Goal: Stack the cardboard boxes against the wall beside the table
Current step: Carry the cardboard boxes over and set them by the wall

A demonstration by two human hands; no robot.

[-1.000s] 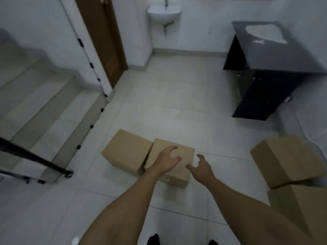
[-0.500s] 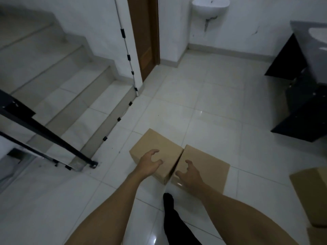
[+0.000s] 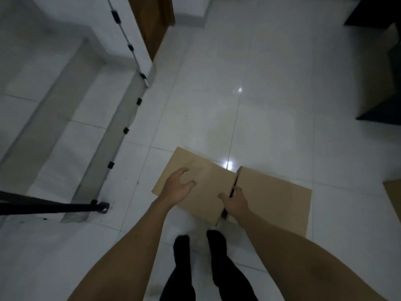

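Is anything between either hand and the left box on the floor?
Nothing visible. The left hand hovers open over the left box, and the right hand reaches into the narrow gap beside the right box, which crowds that side.

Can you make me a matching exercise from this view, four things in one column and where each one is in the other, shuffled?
Things:
1. left hand
2. right hand
3. left brown cardboard box
4. black handrail foot

Places:
A. at the base of the tiled steps
B. open above the left box's top
C. fingers in the gap between the two boxes
D. on the white floor, beside another box

Pairs: 1-B, 2-C, 3-D, 4-A
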